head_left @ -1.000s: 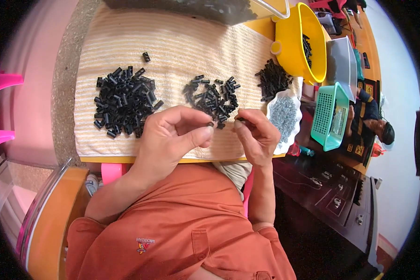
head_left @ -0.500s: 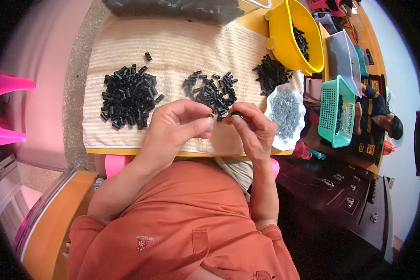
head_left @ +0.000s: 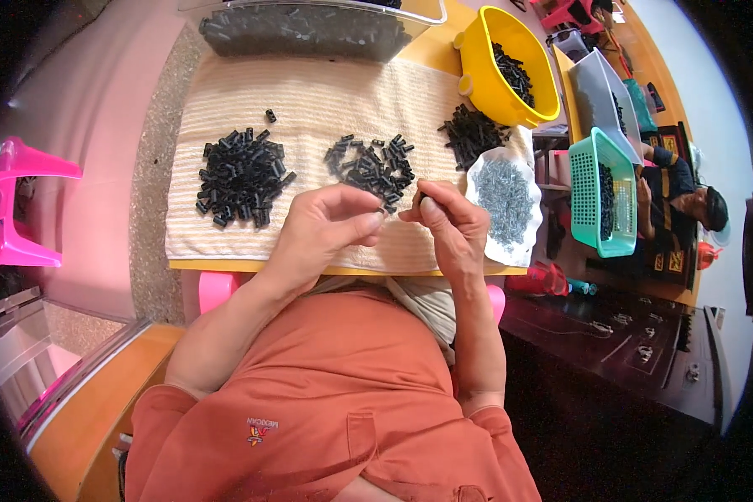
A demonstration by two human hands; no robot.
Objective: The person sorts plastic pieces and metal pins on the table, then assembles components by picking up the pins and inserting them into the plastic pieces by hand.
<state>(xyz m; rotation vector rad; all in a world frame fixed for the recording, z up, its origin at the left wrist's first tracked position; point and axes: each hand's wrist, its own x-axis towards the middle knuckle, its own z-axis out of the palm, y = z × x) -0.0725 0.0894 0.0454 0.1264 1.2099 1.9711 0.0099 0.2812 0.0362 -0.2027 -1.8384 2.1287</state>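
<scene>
The gap narrows: right hand (head_left: 458, 224), fingers clamped on a dark piece (head_left: 418, 199); left hand (head_left: 322, 224), fingers pinching a dark bit (head_left: 382, 211); black tubes (head_left: 381, 174) at 12 o'clock.

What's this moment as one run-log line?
left hand: pinch grip, contents unclear | right hand: pinching dark piece | ahead: black piles on striped towel
</scene>
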